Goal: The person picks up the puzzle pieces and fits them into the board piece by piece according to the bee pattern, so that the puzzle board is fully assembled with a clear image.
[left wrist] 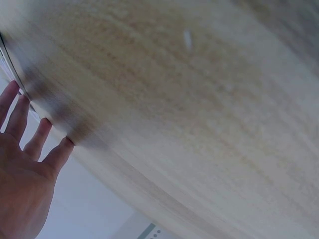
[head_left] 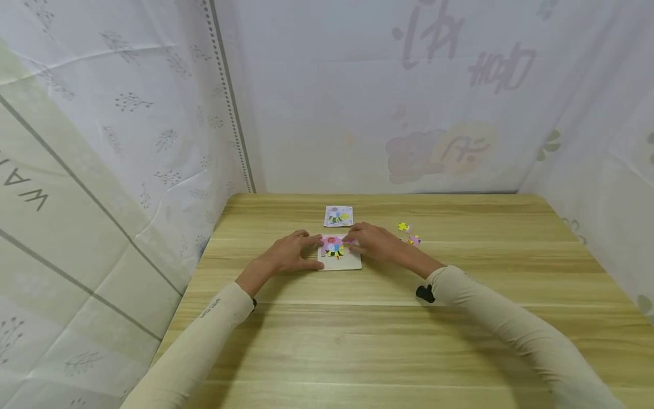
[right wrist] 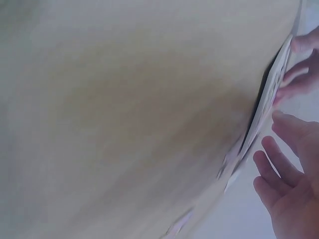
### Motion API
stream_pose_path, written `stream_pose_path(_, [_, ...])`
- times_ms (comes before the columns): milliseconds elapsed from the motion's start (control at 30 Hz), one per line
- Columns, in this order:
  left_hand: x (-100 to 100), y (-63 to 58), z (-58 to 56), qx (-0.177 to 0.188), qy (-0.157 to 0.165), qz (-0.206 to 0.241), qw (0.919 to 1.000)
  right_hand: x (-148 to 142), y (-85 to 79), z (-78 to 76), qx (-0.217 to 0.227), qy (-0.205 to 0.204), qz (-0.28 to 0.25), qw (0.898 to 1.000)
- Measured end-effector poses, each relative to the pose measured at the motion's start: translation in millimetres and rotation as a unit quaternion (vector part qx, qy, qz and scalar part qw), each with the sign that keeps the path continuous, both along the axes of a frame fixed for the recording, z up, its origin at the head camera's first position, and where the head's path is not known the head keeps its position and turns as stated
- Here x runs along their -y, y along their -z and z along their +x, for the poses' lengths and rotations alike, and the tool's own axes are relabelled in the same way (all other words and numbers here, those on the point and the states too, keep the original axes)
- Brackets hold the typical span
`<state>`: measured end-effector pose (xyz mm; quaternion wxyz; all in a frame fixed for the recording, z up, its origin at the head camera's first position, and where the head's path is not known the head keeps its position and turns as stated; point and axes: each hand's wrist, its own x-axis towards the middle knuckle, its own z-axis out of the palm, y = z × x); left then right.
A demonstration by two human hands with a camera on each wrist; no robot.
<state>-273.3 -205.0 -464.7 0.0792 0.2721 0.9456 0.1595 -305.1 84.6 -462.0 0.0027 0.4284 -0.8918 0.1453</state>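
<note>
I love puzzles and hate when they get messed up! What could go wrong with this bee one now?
The right hand's forearm is close to the loose puzzle pieces, so it might knock them away. The joined bee pieces cover only part of the puzzle board, so a push could slide them out of line. The left hand is at the board's left edge; a bump there might shift everything.

Beyond the far edge of the wood-grained table point(head_left: 337, 341) hangs a pale cloth point(head_left: 317, 113), printed with faint pinkish lettering point(head_left: 410, 45) and a cartoon animal point(head_left: 411, 156). Past the left edge, sprig-patterned fabric point(head_left: 102, 165) shows dark capital letters point(head_left: 33, 197); past the right, whitish fabric point(head_left: 587, 187) carries green leaves point(head_left: 553, 137).
</note>
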Motion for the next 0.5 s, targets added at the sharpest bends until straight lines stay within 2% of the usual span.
stream_pose_path(267, [0.3,-0.7,0.0,0.004,-0.005,-0.001,1.0,-29.0,-5.3,-6.8,0.01,0.038,-0.016,0.999])
stream_pose_path(500, [-0.6,-0.1,-0.1,0.005,-0.004,-0.003,1.0,-51.6,-2.4,-14.2,-0.028,0.037,-0.037,0.998])
